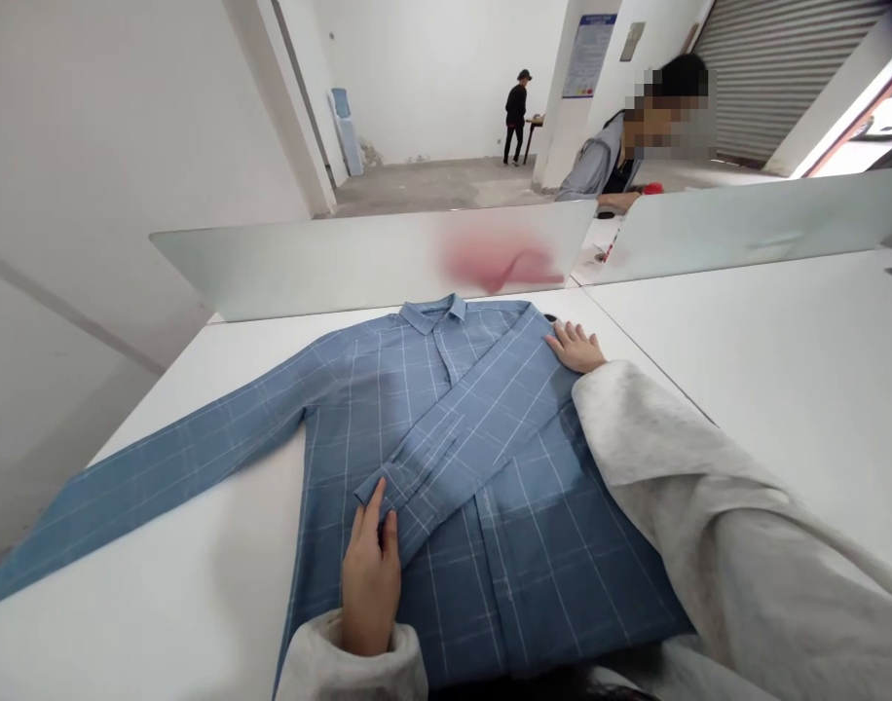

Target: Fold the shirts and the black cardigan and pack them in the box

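Blue check long-sleeve shirt [534, 545] lies flat on white desk [161, 594], collar at 12 o'clock, one sleeve [461, 438] folded diagonally across the front w/ its cuff [377, 497] at approx 7 o'clock. L hand [369, 584] sits at that cuff, fingers slightly parted, tips at its edge; can't tell if they're pinching. R hand [576, 348] is spread flat, palm down, by the shirt's shoulder at 2 o'clock. Risks: folded sleeve looks unpinned along its length, so a brush from the bulky fleece sleeve [680, 458] on R arm could drag it out of line. Other sleeve [146, 477] runs to 8 o'clock, its end seemingly past desk edge, so its weight could tug the shirt sideways. Uneven R hand pressure could also rumple the front.
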Demonstrator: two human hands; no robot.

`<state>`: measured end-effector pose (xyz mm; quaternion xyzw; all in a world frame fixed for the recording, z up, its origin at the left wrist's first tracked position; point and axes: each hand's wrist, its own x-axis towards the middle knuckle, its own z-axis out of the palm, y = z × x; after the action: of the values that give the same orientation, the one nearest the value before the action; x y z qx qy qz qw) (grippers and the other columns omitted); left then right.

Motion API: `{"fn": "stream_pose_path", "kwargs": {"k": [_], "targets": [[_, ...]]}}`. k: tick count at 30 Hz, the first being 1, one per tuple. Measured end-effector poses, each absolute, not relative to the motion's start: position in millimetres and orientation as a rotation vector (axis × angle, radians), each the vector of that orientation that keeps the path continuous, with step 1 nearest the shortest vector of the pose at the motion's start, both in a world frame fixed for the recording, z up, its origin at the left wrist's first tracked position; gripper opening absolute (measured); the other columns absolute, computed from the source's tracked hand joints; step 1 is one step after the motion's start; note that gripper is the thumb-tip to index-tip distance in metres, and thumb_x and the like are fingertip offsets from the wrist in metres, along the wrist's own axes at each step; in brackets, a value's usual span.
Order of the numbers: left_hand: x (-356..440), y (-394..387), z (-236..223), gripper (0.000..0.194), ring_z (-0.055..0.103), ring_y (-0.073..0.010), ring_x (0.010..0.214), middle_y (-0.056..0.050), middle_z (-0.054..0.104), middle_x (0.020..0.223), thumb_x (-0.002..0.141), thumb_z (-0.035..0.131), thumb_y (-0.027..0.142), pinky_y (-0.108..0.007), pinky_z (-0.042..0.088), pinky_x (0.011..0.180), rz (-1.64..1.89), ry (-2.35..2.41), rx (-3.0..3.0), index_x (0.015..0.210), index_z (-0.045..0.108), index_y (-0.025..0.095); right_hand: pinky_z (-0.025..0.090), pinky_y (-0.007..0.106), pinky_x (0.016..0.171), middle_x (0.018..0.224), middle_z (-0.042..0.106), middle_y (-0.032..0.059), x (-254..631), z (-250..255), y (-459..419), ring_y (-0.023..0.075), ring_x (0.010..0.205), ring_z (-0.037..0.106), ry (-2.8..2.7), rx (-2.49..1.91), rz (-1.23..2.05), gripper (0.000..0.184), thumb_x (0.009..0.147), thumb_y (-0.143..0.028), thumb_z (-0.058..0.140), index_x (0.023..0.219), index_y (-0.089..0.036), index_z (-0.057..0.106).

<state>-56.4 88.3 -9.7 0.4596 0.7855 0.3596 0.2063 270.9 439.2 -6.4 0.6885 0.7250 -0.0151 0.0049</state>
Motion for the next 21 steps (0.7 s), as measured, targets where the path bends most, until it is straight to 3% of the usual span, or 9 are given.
{"fn": "stream_pose_path", "kwargs": {"k": [4, 7, 11, 15, 18, 21], "targets": [[-57.3, 88.9, -11.0, 0.058, 0.054, -0.032, 0.117, -0.013, 0.059, 0.124, 0.088, 0.035, 0.05, -0.049, 0.045, 0.096, 0.97, 2.198, 1.291, 0.135, 0.048, 0.019, 0.019, 0.058, 0.11, 0.155, 0.022, 0.0125, 269.7, 3.7, 434.7, 0.0326, 0.142, 0.018, 2.312, 2.211, 0.083, 0.064, 0.097, -0.048, 0.012, 0.151, -0.015, 0.02], [-58.4, 89.1, -14.4, 0.056, 0.057, -0.0314, 0.113, -0.013, 0.059, 0.123, 0.088, 0.036, 0.05, -0.049, 0.047, 0.093, 0.972, 2.205, 1.313, 0.134, 0.049, 0.021, 0.012, 0.056, 0.113, 0.156, 0.022, 0.009, 256.8, 1.0, 414.9, 0.0292, 0.144, 0.013, 2.612, 1.917, 0.261, 0.057, 0.098, -0.042, 0.019, 0.15, -0.018, 0.024], [-58.9, 90.2, -17.5, 0.054, 0.059, -0.0284, 0.11, -0.012, 0.061, 0.121, 0.088, 0.037, 0.048, -0.044, 0.048, 0.092, 1.04, 2.201, 1.347, 0.133, 0.05, 0.021, 0.015, 0.052, 0.114, 0.156, 0.022, 0.0042, 246.6, -10.2, 399.0, 0.0266, 0.144, 0.015, 2.735, 1.567, 0.139, 0.056, 0.098, -0.046, 0.024, 0.15, -0.025, 0.024], [-58.8, 92.0, -16.7, 0.052, 0.059, -0.0268, 0.111, -0.013, 0.061, 0.119, 0.089, 0.038, 0.043, -0.042, 0.048, 0.092, 1.065, 2.193, 1.356, 0.132, 0.051, 0.018, 0.019, 0.048, 0.114, 0.157, 0.019, 0.0029, 252.1, -10.7, 411.8, 0.0261, 0.144, 0.016, 2.599, 1.705, 0.009, 0.057, 0.098, -0.046, 0.023, 0.151, -0.025, 0.021], [-58.5, 93.2, -16.0, 0.049, 0.059, -0.0258, 0.111, -0.012, 0.061, 0.119, 0.089, 0.04, 0.04, -0.04, 0.047, 0.093, 1.058, 2.206, 1.372, 0.131, 0.052, 0.019, 0.022, 0.054, 0.111, 0.157, 0.018, 0.0066, 253.9, 0.0, 424.2, 0.0303, 0.142, 0.019, 2.449, 1.884, -0.018, 0.058, 0.098, -0.047, 0.022, 0.151, -0.023, 0.02], [-57.8, 93.8, -16.1, 0.048, 0.058, -0.0258, 0.112, -0.012, 0.061, 0.12, 0.088, 0.041, 0.038, -0.041, 0.046, 0.095, 1.062, 2.214, 1.399, 0.131, 0.052, 0.019, 0.015, 0.062, 0.11, 0.156, 0.021, 0.0109, 241.7, 15.5, 420.2, 0.0358, 0.142, 0.016, 2.383, 1.917, 0.076, 0.06, 0.097, -0.048, 0.025, 0.15, -0.018, 0.025]]}}
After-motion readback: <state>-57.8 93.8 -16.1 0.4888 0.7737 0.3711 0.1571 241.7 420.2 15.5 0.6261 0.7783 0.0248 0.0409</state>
